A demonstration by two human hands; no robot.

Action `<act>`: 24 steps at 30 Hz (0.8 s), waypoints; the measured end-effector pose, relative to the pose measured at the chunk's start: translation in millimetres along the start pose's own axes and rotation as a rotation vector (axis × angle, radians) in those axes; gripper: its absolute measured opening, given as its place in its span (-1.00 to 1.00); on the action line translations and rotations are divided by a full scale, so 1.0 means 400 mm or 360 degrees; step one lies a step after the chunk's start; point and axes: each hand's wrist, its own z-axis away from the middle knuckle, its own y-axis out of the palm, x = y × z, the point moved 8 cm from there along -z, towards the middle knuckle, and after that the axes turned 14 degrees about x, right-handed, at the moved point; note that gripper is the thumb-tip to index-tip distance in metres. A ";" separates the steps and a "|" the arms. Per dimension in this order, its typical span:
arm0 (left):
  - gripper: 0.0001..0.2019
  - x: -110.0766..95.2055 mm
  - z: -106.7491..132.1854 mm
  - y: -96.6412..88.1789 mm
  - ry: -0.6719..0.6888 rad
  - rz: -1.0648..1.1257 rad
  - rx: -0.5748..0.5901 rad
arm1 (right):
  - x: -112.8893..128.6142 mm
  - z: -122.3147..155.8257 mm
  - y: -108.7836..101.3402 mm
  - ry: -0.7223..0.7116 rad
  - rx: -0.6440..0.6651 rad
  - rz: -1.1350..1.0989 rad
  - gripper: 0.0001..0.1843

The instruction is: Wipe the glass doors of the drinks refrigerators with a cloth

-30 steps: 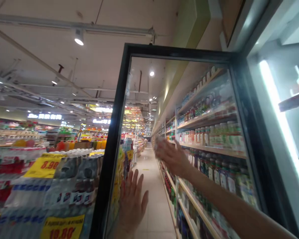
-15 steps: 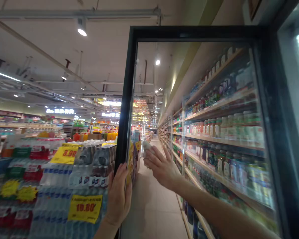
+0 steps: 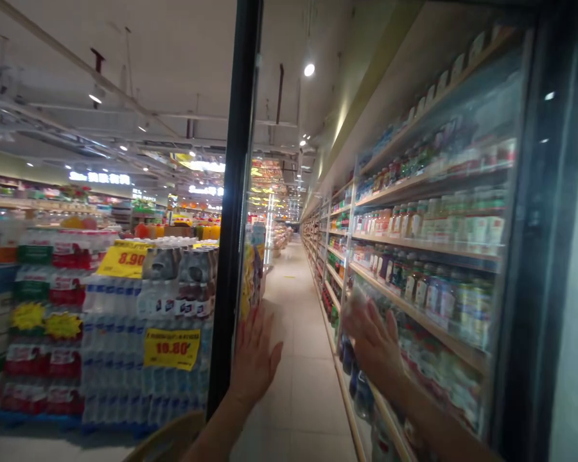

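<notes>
A glass door with a black frame [image 3: 235, 167] stands in front of me. My left hand [image 3: 254, 359] lies flat against the door near the frame's left side, fingers stretched out and holding nothing. Lower down on the pane, right of the middle, my right hand [image 3: 378, 350] presses a crumpled white cloth [image 3: 355, 305] to the glass. Motion smears the cloth and fingertips, so the cloth's edges are unclear. Through or on the glass I see rows of drink bottles [image 3: 428, 285] on long shelves.
Stacked packs of bottled water [image 3: 110, 346] stand left of the door, with yellow price signs [image 3: 172, 348] on them. A tiled aisle floor [image 3: 291, 340] runs away behind the glass. A round tan rim [image 3: 173, 439] shows at the bottom, below my left forearm.
My right hand has moved right and down across the glass with the cloth. My left hand has gone from gripping the frame's edge to lying flat. The view has tilted downward.
</notes>
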 end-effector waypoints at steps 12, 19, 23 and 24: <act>-0.30 -0.004 -0.007 -0.009 0.0002 -0.0026 -0.0090 | 0.062 0.027 0.027 -0.0024 0.0046 -0.0100 -0.51; -0.30 -0.017 -0.014 -0.001 -0.0078 0.0019 -0.0119 | -0.146 0.173 -0.004 0.1034 -0.0243 0.0078 -0.43; -0.29 -0.030 -0.020 -0.006 -0.0157 0.0019 -0.0174 | -0.060 0.113 0.028 0.0574 -0.0020 -0.0096 -0.45; -0.30 -0.029 -0.020 -0.006 -0.0160 0.0019 -0.0173 | -0.049 0.111 0.034 0.0481 0.0023 -0.0117 -0.45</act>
